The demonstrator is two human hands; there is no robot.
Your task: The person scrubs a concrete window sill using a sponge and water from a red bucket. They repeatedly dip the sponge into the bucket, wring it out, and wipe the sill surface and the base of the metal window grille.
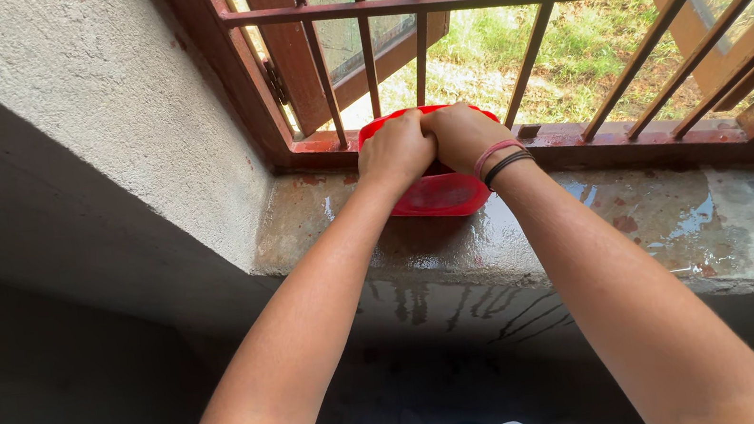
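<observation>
Hands: left hand (396,150) and right hand (461,134) side by side, touching | fingers: curled tight, clamped on red plastic bowl (437,195) | bowl: on wet windowsill (646,217), back edge, against window bars (420,53)

A window (566,35) with a reddish-brown metal frame and slanting bars of the same colour fills the upper right, and through it sunlit grass (600,41) shows bright outside. Directly below the window runs a grey concrete sill (676,223), wet and glistening, with reddish stains near the frame. To the left of the window stands a rough plastered wall (106,111), pale where the light catches it and falling into deep shadow lower down.
</observation>
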